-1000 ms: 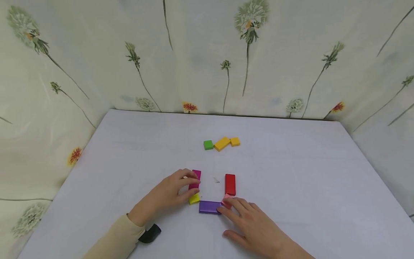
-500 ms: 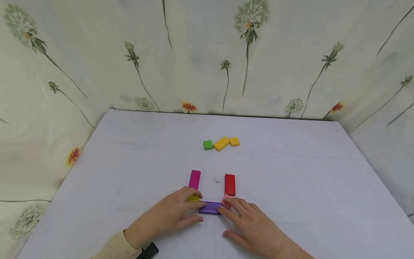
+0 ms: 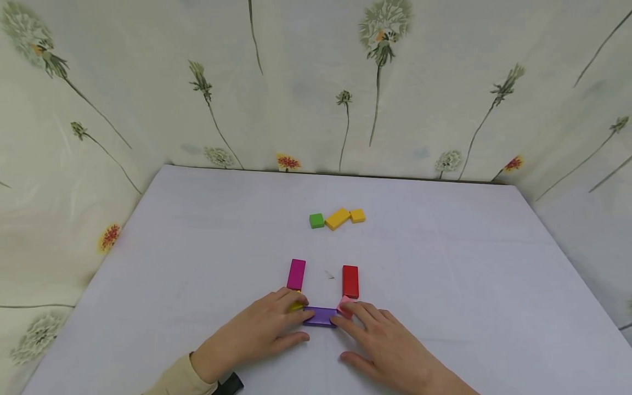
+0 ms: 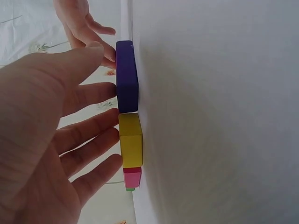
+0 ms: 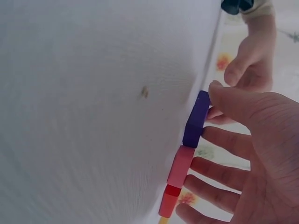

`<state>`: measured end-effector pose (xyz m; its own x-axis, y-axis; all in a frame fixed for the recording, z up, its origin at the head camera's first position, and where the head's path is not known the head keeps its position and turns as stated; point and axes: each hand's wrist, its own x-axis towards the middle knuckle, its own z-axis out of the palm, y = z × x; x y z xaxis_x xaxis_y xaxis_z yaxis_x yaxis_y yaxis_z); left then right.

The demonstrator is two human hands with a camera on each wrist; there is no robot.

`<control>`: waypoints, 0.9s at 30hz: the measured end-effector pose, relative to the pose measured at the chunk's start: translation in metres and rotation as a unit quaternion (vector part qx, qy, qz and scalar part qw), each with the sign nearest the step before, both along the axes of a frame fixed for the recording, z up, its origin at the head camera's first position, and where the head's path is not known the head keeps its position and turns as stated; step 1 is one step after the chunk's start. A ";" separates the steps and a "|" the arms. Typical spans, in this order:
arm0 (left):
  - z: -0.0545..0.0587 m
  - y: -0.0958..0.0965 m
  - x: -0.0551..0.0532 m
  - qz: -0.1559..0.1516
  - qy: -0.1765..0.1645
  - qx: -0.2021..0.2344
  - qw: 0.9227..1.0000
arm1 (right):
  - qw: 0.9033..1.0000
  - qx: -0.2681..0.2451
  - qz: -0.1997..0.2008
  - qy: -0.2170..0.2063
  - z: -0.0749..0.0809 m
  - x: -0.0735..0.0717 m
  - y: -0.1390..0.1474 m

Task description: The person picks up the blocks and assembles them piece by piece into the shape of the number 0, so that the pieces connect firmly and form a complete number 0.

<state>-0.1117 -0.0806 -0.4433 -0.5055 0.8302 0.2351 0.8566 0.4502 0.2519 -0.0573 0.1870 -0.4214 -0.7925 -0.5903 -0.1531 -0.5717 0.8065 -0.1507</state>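
Observation:
Fingertips of the left hand (image 3: 264, 326) rest on the yellow block (image 4: 131, 140) and on the left end of the purple block (image 3: 320, 316), its fingers fairly straight and spread. Across from it, the right hand (image 3: 382, 340) touches the purple block's right end and the pink block (image 3: 345, 305) with extended fingers. Both thumbs stand apart from the blocks in the head view. Beyond the yellow block lies a magenta block (image 3: 296, 274); beyond the pink one, a red block (image 3: 350, 281). The left hand hides much of the yellow block in the head view.
Farther back on the white table (image 3: 444, 263) lie a green block (image 3: 316, 220), a long orange-yellow block (image 3: 338, 219) and a small orange-yellow block (image 3: 357, 215). A curtain with a dandelion print (image 3: 296, 82) stands along the table's back and sides.
From the magenta block, the left hand has moved down and right to the yellow and purple blocks, leaving the magenta block uncovered. The right hand looks unmoved.

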 end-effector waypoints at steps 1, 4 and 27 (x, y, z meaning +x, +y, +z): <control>0.000 0.000 0.000 0.000 0.001 0.000 1.000 | 1.000 0.000 0.000 -0.002 0.000 0.000 0.000; 0.000 -0.001 0.000 0.000 0.004 0.001 1.000 | 1.000 -0.001 0.000 -0.003 0.000 0.000 -0.001; 0.000 -0.003 -0.002 0.002 -0.023 -0.018 1.000 | 0.989 -0.121 -0.062 0.064 0.011 -0.039 0.016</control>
<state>-0.1139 -0.0837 -0.4435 -0.5187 0.8353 0.1822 0.8425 0.4631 0.2752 -0.0962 0.2031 -0.4107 -0.8651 -0.4939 0.0877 -0.4972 0.8209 -0.2810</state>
